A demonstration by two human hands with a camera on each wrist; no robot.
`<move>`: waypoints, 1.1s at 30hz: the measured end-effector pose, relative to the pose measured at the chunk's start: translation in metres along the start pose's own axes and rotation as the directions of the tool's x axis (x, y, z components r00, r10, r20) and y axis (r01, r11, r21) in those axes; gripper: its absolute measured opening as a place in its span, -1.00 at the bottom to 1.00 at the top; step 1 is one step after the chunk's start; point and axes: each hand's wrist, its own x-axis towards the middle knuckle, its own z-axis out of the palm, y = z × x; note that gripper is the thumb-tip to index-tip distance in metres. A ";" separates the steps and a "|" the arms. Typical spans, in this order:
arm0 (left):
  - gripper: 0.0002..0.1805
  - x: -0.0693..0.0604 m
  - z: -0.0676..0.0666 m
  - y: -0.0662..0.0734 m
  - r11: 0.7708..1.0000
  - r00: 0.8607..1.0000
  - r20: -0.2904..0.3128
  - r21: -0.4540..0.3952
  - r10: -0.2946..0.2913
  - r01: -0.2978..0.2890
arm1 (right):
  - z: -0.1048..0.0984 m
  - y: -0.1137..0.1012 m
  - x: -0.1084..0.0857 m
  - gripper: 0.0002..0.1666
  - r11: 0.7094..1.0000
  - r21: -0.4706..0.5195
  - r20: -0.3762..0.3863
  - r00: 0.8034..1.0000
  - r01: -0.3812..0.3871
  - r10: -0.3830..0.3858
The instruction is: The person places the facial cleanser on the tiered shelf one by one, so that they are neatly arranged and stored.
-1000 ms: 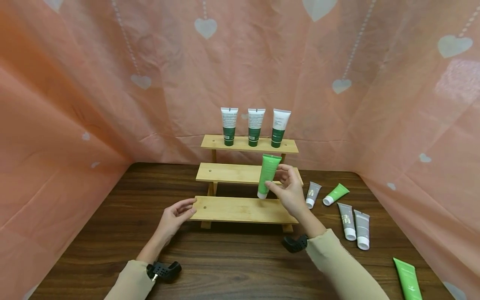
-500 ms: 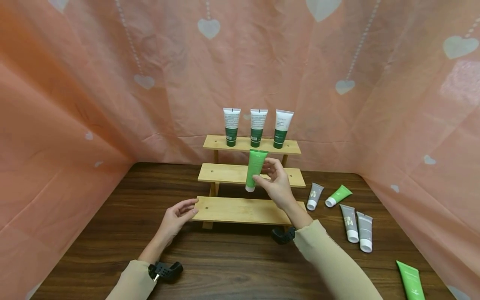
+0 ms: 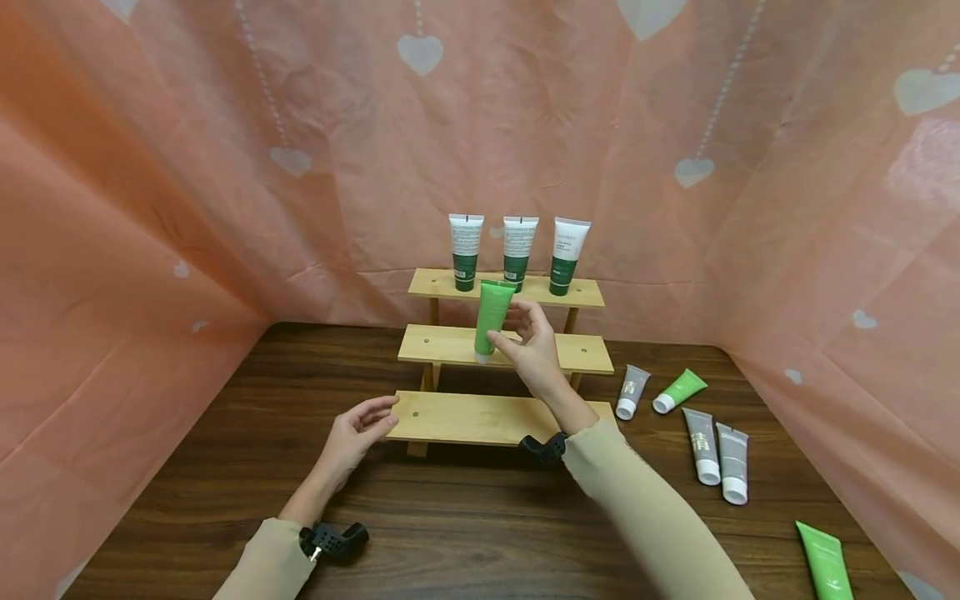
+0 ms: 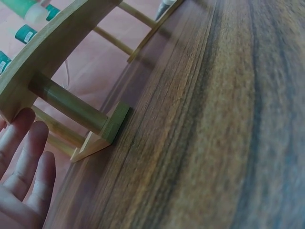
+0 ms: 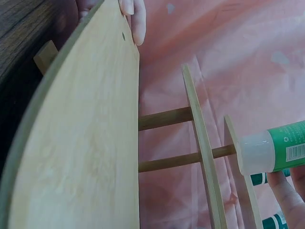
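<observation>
Your left hand [image 3: 354,435] touches the lowest board [image 3: 487,418] at its left end, fingers loose. Only the right wrist view shows a barcode [image 5: 296,152] on the green tube [image 3: 492,317]; from the head, this tube is before the middle board [image 3: 577,351], long axis nearly upright, white cap [image 3: 482,357] downward. Your right hand [image 3: 536,348] pinches it.

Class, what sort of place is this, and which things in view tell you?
Probably a small staged product-display corner: a pink sheet printed with hearts surrounds a dark wooden table, where a three-tier wooden rack holds three white-and-green tubes standing in a row on top.
</observation>
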 end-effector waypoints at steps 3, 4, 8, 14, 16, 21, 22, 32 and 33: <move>-0.54 0.000 0.000 0.001 1.000 1.000 -0.003 0.004 -0.004 0.004 | 0.005 -0.002 0.005 -0.42 1.000 -0.007 0.002 1.000 -0.009 0.009; -0.54 0.000 0.000 0.001 1.000 1.000 -0.004 0.005 -0.007 0.007 | 0.007 -0.004 0.005 -0.42 1.000 -0.005 0.005 1.000 -0.014 0.014; -0.54 -0.001 0.001 0.001 1.000 1.000 -0.007 0.000 -0.017 0.017 | 0.014 -0.011 0.008 -0.43 1.000 -0.022 -0.001 1.000 -0.011 0.011; -0.54 0.000 0.000 0.002 1.000 1.000 -0.004 0.005 -0.014 0.014 | 0.019 -0.013 0.014 -0.45 0.996 -0.082 -0.030 0.999 -0.020 0.017; -0.55 0.000 0.000 0.002 1.000 1.000 -0.006 0.009 -0.014 0.014 | 0.020 -0.012 0.016 -0.45 0.996 -0.085 -0.030 0.999 -0.023 0.020; -0.55 0.000 0.001 0.002 1.000 1.000 -0.008 0.005 -0.016 0.016 | 0.023 -0.008 0.020 -0.45 0.995 -0.092 -0.023 0.999 -0.038 0.036; -0.55 0.000 0.001 0.002 1.000 1.000 -0.007 0.004 -0.016 0.016 | 0.023 -0.007 0.021 -0.45 0.994 -0.096 -0.019 0.999 -0.042 0.040; -0.54 -0.001 0.001 0.003 1.000 1.000 -0.005 -0.013 -0.004 0.004 | 0.027 -0.004 0.023 -0.47 0.993 -0.104 0.019 0.998 -0.055 0.057; -0.54 -0.001 0.001 0.003 1.000 1.000 -0.006 -0.012 -0.009 0.009 | 0.027 -0.004 0.023 -0.47 0.993 -0.105 0.020 0.998 -0.053 0.056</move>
